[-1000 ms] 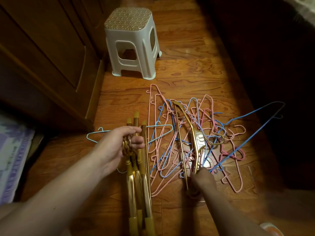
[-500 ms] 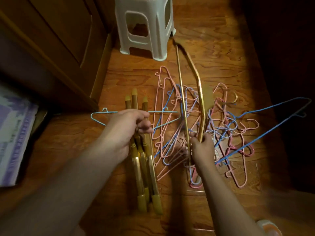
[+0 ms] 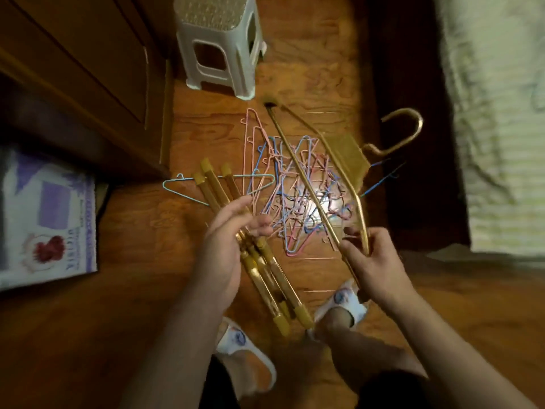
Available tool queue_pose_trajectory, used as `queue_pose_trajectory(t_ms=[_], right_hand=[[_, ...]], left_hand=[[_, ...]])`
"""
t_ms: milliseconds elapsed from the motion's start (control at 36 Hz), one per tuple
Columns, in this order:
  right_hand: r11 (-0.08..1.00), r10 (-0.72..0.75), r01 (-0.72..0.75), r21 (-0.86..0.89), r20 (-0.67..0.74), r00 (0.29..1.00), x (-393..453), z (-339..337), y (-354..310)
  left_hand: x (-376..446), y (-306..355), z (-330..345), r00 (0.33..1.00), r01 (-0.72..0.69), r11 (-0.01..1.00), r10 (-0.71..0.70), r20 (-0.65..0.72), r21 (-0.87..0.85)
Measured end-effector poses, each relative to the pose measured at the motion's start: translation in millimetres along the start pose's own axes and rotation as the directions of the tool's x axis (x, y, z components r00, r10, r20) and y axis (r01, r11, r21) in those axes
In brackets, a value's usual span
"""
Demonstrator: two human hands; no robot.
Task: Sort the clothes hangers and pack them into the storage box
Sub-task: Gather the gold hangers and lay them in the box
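At nine o'clock lies a box point(image 3: 47, 219). At centre my left hand point(image 3: 227, 249) holds the gold bundle point(image 3: 259, 261), fingers loosening. At one o'clock the wire pile point(image 3: 298, 196) remains. My right hand point(image 3: 371, 261) grips a gold hanger point(image 3: 333, 172), just lifted free, likely joining the bundle.

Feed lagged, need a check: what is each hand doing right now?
Left hand: holds the bundle of gold hangers.
Right hand: grips one gold hanger by its end, lifted above the wire hanger pile.
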State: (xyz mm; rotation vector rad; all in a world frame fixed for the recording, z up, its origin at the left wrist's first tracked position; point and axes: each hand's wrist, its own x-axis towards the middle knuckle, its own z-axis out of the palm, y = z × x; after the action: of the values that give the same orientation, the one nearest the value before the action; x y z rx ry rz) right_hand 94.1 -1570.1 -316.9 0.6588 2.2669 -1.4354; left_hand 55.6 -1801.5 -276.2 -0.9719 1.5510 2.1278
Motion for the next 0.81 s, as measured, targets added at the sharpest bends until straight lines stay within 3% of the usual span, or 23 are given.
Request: queue_pose_trajectory(t_ms=[83, 139, 278, 472, 611, 806], right_hand=[[0.992, 0.125, -0.125, 0.003, -0.038, 0.991, -72, -50, -23], [0.993, 0.116, -0.117, -0.013, -0.068, 0.991, -117, -78, -37], [0.998, -0.047, 0.042, -0.042, -0.118, 0.992, -210, -135, -64], [0.99, -0.142, 0.142, -0.006, -0.087, 0.986, -310, -198, -91], [0.982, -0.19, 0.191, -0.004, -0.108, 0.976, -342, -254, -70], [0.982, -0.185, 0.186, 0.011, -0.058, 0.981, -349, -344, -35]], left_hand=[[-74, 48, 30, 0.991, 0.011, 0.997, -0.021, 0.13, 0.079], [-114, 78, 46, 0.979, 0.025, 0.995, -0.044, 0.201, 0.1], [-202, 129, 84, 0.954, 0.066, 0.992, -0.094, 0.284, 0.106], [-321, 176, 153, 0.871, -0.019, 0.997, -0.021, 0.491, 0.077], [-386, 176, 215, 0.79, -0.1, 0.981, -0.021, 0.613, 0.163], [-446, 146, 308, 0.766, -0.148, 0.962, -0.036, 0.642, 0.23]])
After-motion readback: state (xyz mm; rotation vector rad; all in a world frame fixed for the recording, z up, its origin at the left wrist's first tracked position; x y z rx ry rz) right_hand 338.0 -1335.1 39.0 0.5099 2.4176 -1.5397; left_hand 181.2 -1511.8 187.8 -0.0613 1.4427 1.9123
